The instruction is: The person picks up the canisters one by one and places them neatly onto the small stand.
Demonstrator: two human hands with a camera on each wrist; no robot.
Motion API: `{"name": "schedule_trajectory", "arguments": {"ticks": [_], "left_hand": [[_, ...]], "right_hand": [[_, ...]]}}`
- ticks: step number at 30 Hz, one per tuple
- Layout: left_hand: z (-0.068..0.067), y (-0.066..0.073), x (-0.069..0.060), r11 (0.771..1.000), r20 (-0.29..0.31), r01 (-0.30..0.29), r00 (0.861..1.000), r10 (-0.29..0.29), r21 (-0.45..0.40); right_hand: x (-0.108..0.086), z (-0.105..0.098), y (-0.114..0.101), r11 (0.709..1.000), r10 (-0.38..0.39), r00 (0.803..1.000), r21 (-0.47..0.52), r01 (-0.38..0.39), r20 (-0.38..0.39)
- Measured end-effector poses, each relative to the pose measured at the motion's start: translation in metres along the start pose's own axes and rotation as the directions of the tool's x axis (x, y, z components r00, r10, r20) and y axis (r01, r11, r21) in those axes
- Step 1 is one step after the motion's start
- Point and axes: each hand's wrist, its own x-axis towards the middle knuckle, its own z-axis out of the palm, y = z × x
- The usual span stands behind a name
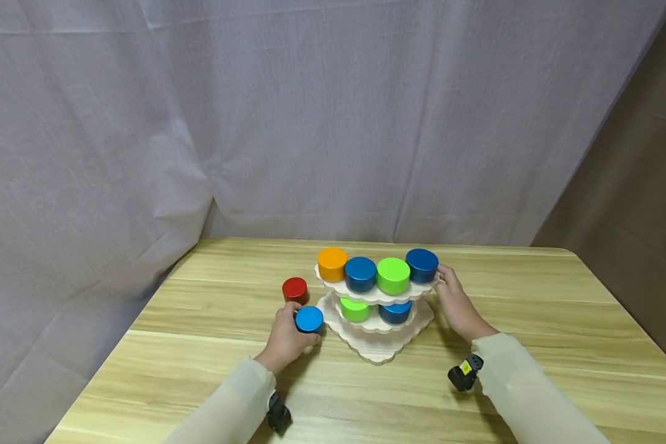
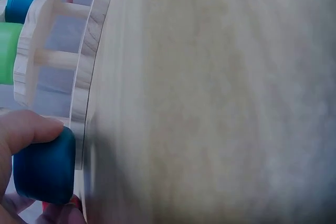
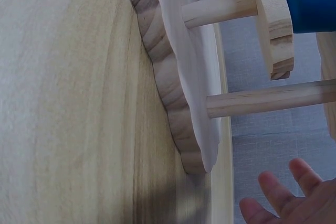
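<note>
My left hand (image 1: 287,338) grips a light blue round tin (image 1: 309,318) between thumb and fingers, at the left of a tiered wooden stand (image 1: 376,350). The left wrist view shows the thumb on that blue tin (image 2: 44,166), close to the stand's base (image 2: 90,51); whether it touches the table cannot be told. A red tin (image 1: 295,289) stands just behind my left hand. My right hand (image 1: 459,303) is at the right end of the top tier, beside a dark blue tin (image 1: 422,266). Its fingers (image 3: 278,190) look extended in the right wrist view; contact with the tier is unclear.
The top tier also bears an orange tin (image 1: 332,264), a blue tin (image 1: 361,274) and a green tin (image 1: 393,275). Below sit another green tin (image 1: 354,310) and blue tin (image 1: 395,312). Grey cloth (image 1: 322,123) hangs behind the wooden table (image 1: 211,345).
</note>
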Motion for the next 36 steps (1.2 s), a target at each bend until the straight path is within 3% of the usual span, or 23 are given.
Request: {"name": "schedule_trajectory", "arguments": {"ticks": [7,17,26,36], "left_hand": [[0.001,0.008,-0.002,1.0,-0.005,-0.029,1.0,0.029,-0.003],[0.008,0.016,-0.002,1.0,0.036,0.007,0.999,-0.007,-0.014],[0.015,0.018,0.0,1.0,0.063,0.008,0.998,-0.01,0.02],[0.025,0.024,0.003,1.0,0.079,0.009,0.997,-0.008,-0.005]], "right_hand": [[-0.001,0.0,-0.001,1.0,-0.002,1.0,0.001,0.002,0.002],[0.0,0.0,0.0,1.0,0.003,1.0,0.002,-0.003,-0.002],[0.001,0.0,0.001,1.0,0.004,1.0,0.0,-0.004,-0.004],[0.0,0.0,0.001,1.0,-0.005,1.0,0.007,0.005,-0.011]]}}
